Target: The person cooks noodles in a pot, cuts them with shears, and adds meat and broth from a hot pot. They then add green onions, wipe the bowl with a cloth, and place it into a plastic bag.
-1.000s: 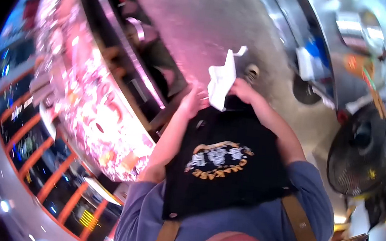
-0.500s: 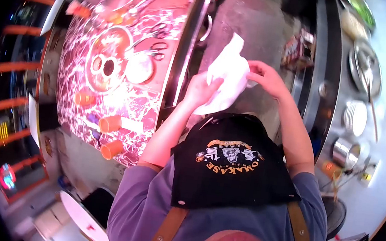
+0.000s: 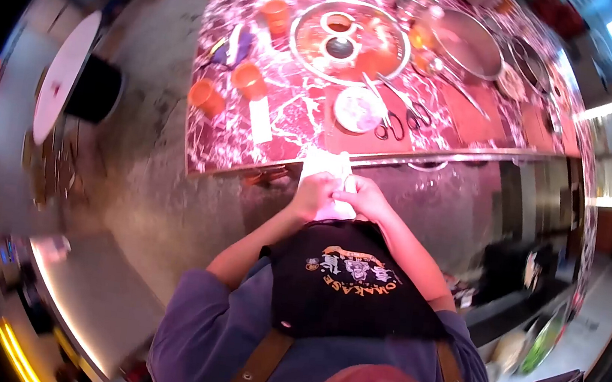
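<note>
A white cloth (image 3: 324,164) hangs bunched between my hands, just off the front edge of the marbled table (image 3: 289,140). My left hand (image 3: 313,194) is closed round its left side. From the right, my right hand (image 3: 364,198) grips it too, and the two hands nearly touch in front of my black apron (image 3: 359,288). Beyond them on the table is a round white dish (image 3: 358,109), with black-handled scissors (image 3: 390,126) beside it. A round tray (image 3: 299,54) farther back bears two small bowls.
Orange cups (image 3: 249,80) and a white strip (image 3: 260,120) lie at the table's left part. A large pan (image 3: 470,45) stands at the back right. A round white table (image 3: 66,77) is at far left. Lower right, a counter holds a dish of greens (image 3: 543,345).
My view has turned toward the marbled table, which now lies ahead of me. My hands have come closer together, and the cloth is more bunched, with my right hand now closed on it.
</note>
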Demonstrator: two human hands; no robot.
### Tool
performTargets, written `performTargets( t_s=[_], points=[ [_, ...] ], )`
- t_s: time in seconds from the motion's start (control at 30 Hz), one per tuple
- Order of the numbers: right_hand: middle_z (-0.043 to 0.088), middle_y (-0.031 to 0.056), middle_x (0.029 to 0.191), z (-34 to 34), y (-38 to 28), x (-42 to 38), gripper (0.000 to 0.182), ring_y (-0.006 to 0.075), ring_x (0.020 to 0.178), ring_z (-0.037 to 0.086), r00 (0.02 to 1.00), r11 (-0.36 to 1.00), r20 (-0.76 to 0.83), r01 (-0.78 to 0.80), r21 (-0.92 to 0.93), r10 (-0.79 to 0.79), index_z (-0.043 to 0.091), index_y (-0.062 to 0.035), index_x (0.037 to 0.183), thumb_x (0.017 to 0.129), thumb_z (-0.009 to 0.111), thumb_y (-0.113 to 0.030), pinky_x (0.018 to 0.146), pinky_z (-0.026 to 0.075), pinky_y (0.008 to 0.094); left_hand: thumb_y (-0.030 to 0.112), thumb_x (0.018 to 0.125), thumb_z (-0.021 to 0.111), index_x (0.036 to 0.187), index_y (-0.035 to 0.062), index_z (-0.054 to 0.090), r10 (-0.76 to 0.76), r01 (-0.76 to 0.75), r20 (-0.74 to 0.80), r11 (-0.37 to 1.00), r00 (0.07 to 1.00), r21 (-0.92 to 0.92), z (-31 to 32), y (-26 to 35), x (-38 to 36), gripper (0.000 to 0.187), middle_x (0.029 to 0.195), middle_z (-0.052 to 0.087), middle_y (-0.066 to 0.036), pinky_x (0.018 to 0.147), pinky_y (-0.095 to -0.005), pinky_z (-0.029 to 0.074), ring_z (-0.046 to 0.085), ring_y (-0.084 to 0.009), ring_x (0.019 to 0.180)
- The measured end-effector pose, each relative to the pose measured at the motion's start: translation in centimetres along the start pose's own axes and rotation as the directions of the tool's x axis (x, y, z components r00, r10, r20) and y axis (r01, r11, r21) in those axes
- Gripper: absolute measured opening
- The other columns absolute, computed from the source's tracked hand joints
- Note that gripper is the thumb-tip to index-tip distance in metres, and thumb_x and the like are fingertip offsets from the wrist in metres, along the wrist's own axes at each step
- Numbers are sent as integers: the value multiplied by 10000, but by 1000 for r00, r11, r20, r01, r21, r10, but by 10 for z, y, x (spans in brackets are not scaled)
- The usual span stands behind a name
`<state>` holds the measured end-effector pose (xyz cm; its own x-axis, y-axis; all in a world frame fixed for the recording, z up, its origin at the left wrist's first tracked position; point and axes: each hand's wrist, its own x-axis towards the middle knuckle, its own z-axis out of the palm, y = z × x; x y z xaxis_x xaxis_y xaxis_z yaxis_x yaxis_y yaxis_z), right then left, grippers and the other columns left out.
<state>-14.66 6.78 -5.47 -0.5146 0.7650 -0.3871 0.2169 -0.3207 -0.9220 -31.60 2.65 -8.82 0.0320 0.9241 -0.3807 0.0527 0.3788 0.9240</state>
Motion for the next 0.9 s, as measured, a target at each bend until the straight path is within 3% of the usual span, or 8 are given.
performTargets(
  t_s=[0.13, 0.27, 0.33, 0.4, 0.6, 0.7, 0.77, 0.9],
  points=[
    [651, 37, 763, -41, 33, 36, 62, 101, 664, 599, 996, 990, 40, -81, 114, 77, 614, -32, 806, 843, 635, -76, 605, 481, 256, 141, 917, 531, 1167, -12, 536, 109, 57, 94, 301, 990, -952, -20, 23, -55, 294, 1095, 625, -119, 959, -371, 439, 593, -222, 1038],
    [646, 92, 802, -85, 82, 61, 53, 197, 751, 652, 881, 887, 208, -361, -288, 425, 586, -54, 916, 889, 570, -97, 645, 537, 324, 96, 849, 633, 1154, -25, 510, 63, -138, -123, 445, 990, -885, 9, 45, -131, 350, 1120, 614, -102, 977, -361, 423, 598, -218, 1033],
    [647, 110, 955, -75, 69, 48, 89, 220, 857, 655, 867, 778, 354, -480, 405, 351, 566, -63, 993, 914, 538, -95, 740, 552, 357, 93, 818, 651, 1036, 2, 537, -111, -161, -290, 622, 951, -766, 11, -17, -138, 262, 1046, 622, -95, 867, -333, 464, 609, -204, 947],
    [636, 130, 1049, -62, 52, 41, 124, 242, 965, 633, 849, 628, 489, -495, 600, 201, 563, -40, 1010, 932, 475, -76, 881, 507, 417, 97, 781, 658, 911, 16, 531, -403, 409, -624, 901, 670, -143, 21, -43, -143, 199, 977, 621, -111, 739, -316, 475, 604, -209, 860],
    [608, 89, 906, -33, 10, 45, 141, 185, 849, 607, 898, 883, 440, -200, 424, -8, 562, 5, 994, 925, 448, -39, 782, 507, 303, 287, 692, 745, 1153, 50, 543, 635, -124, -497, 681, 592, 722, 76, 44, -95, 556, 1007, 600, -163, 767, -414, 473, 596, -371, 845],
    [589, 45, 906, -29, -36, 22, 156, 110, 838, 578, 796, 948, 592, -272, 165, 125, 542, -22, 1028, 892, 579, -88, 739, 479, 250, 183, 761, 680, 1003, 55, 563, 370, 129, -645, 796, 669, 591, 61, 35, -47, 299, 871, 607, -175, 647, -403, 495, 622, -347, 774],
    [603, 83, 966, -37, -43, 13, 333, 163, 880, 603, 837, 976, 545, 157, -149, -52, 528, -35, 1072, 804, 689, -148, 764, 487, 311, 22, 738, 570, 934, 9, 571, 256, -114, -692, 963, 675, 245, 27, -16, -10, 197, 815, 629, -137, 632, -380, 501, 644, -289, 739],
    [620, 173, 1020, -91, 3, 54, 355, 326, 958, 607, 971, 403, 240, 218, -889, 3, 584, -83, 1043, 709, 699, -107, 847, 471, 397, -27, 711, 520, 1012, -82, 592, -224, 106, -54, 640, 973, -761, 41, 38, -33, 314, 888, 632, -126, 699, -330, 545, 644, -226, 774]
  ],
)
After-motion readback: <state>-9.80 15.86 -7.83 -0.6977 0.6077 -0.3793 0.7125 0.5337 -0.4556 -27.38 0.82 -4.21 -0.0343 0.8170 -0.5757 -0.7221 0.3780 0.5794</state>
